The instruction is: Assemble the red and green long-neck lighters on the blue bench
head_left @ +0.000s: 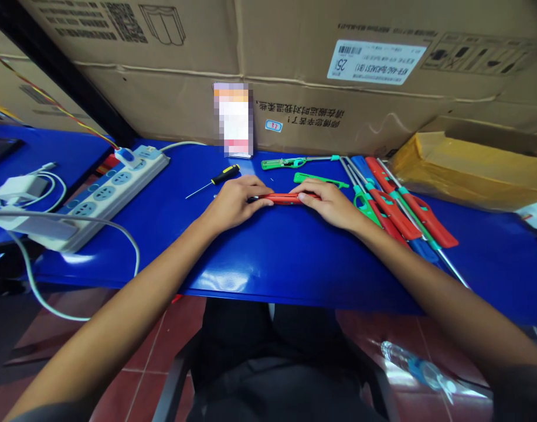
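The left hand (235, 204) and right hand (329, 204) curl inward, close together.

White power strip (105, 196) on blue tabletop (295, 264) — cardboard cartons (339, 111) behind.

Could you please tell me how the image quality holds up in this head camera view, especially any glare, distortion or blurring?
In the head view, glare shines on the glossy blue tabletop near its front edge; wide-angle distortion bows the table edge and stretches the left forearm; a pixelated patch hides the upright card at the back.
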Demonstrator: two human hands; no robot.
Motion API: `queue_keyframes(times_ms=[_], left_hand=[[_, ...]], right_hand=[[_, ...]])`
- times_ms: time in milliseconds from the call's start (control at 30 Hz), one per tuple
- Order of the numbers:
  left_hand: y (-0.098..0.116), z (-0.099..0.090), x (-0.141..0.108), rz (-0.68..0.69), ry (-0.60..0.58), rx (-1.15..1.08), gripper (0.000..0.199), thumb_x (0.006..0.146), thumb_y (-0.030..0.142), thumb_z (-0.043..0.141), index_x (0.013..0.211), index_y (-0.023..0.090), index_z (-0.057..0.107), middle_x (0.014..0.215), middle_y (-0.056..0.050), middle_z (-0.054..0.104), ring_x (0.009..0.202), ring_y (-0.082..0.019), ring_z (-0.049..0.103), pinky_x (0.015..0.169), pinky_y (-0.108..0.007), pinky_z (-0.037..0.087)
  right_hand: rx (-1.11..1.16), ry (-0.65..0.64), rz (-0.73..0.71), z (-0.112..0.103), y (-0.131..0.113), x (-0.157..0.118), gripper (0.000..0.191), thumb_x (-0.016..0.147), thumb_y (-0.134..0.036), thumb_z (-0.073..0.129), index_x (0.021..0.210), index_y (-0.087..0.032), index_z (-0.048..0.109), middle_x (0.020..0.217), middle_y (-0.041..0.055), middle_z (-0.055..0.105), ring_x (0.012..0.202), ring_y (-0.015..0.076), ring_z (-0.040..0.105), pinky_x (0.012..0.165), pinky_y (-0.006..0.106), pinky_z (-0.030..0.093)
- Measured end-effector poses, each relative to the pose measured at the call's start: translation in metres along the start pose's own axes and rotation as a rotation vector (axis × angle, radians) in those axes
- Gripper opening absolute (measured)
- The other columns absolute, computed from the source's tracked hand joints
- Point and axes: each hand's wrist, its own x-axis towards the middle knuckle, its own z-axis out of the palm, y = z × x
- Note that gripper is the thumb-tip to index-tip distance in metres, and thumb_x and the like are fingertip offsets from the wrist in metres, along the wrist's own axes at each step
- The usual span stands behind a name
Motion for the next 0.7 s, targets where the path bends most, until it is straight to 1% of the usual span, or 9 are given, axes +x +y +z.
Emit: queue_keyframes(times_ms=[100,133,200,300,367,433,533,600,700], left_hand=[[0.002,-0.007,0.002,-0.036,-0.103,-0.113,0.029,0.112,0.041,0.069,0.122,0.022,0.088,0.112,-0.008,0.085,0.100,-0.023,0.080,0.095,-0.037,0.061],[0.003,-0.009,0.002,-0.046,-0.142,-0.141,0.028,0.113,0.039,0.068,0.121,0.022,0.089,0.112,-0.008,0.086,0.101,-0.023,0.079,0.096,-0.037,0.061],[0.004,-0.012,0.003,-0.062,-0.186,-0.165,0.029,0.113,0.038,0.066,0.118,0.023,0.090,0.111,-0.008,0.086,0.102,-0.023,0.079,0.098,-0.038,0.060],[0.005,-0.014,0.003,-0.076,-0.201,-0.133,0.028,0.112,0.038,0.067,0.115,0.023,0.090,0.108,-0.008,0.085,0.098,-0.023,0.077,0.096,-0.038,0.059],[0.003,-0.015,0.002,-0.073,-0.206,-0.099,0.027,0.111,0.040,0.068,0.115,0.025,0.091,0.107,-0.007,0.084,0.098,-0.023,0.077,0.096,-0.039,0.058],[0.002,-0.015,0.001,-0.064,-0.209,-0.074,0.027,0.111,0.041,0.069,0.117,0.026,0.091,0.108,-0.007,0.084,0.099,-0.024,0.076,0.096,-0.040,0.057],[0.001,-0.013,0.001,-0.050,-0.204,-0.061,0.030,0.112,0.042,0.067,0.119,0.024,0.090,0.111,-0.008,0.085,0.102,-0.025,0.077,0.098,-0.041,0.058],[0.003,-0.012,0.001,-0.040,-0.200,-0.043,0.033,0.114,0.044,0.065,0.120,0.022,0.088,0.113,-0.010,0.084,0.104,-0.025,0.077,0.100,-0.041,0.058],[0.008,-0.010,0.002,-0.029,-0.206,0.004,0.037,0.112,0.051,0.068,0.121,0.020,0.086,0.114,-0.011,0.083,0.105,-0.027,0.076,0.098,-0.042,0.059]], right_hand=[[0.015,-0.056,-0.016,-0.003,-0.003,0.000,0.026,0.112,-0.034,0.059,0.119,-0.026,0.082,0.120,0.0074,0.083,0.114,0.0297,0.075,0.106,0.049,0.054],[-0.009,-0.066,-0.038,-0.003,-0.004,-0.001,0.024,0.112,-0.036,0.061,0.119,-0.025,0.082,0.119,0.0080,0.082,0.113,0.0297,0.075,0.105,0.048,0.055],[-0.083,-0.088,-0.099,-0.004,-0.007,-0.002,0.020,0.106,-0.038,0.073,0.117,-0.024,0.081,0.114,0.0090,0.079,0.110,0.0303,0.074,0.100,0.046,0.056],[-0.184,-0.122,-0.171,-0.005,-0.009,-0.005,0.029,0.097,-0.041,0.087,0.119,-0.024,0.080,0.115,0.0096,0.075,0.109,0.0318,0.072,0.098,0.047,0.057],[-0.241,-0.104,-0.198,-0.006,-0.009,-0.006,0.029,0.097,-0.039,0.087,0.122,-0.025,0.079,0.116,0.0104,0.073,0.111,0.0328,0.071,0.100,0.049,0.057],[-0.287,-0.092,-0.205,-0.006,-0.011,-0.007,0.023,0.099,-0.035,0.083,0.119,-0.024,0.079,0.112,0.0100,0.074,0.111,0.0329,0.071,0.100,0.049,0.057],[-0.294,-0.100,-0.145,-0.004,-0.013,-0.007,0.017,0.099,-0.032,0.083,0.113,-0.025,0.079,0.109,0.0079,0.076,0.108,0.0312,0.072,0.098,0.046,0.057],[-0.278,-0.085,-0.068,-0.002,-0.015,-0.007,0.019,0.096,-0.033,0.087,0.111,-0.025,0.078,0.113,0.0076,0.078,0.107,0.0303,0.074,0.096,0.045,0.057],[-0.315,-0.061,0.032,0.002,-0.019,-0.006,0.023,0.093,-0.030,0.091,0.108,-0.024,0.075,0.115,0.0078,0.080,0.108,0.0312,0.075,0.096,0.046,0.057]])
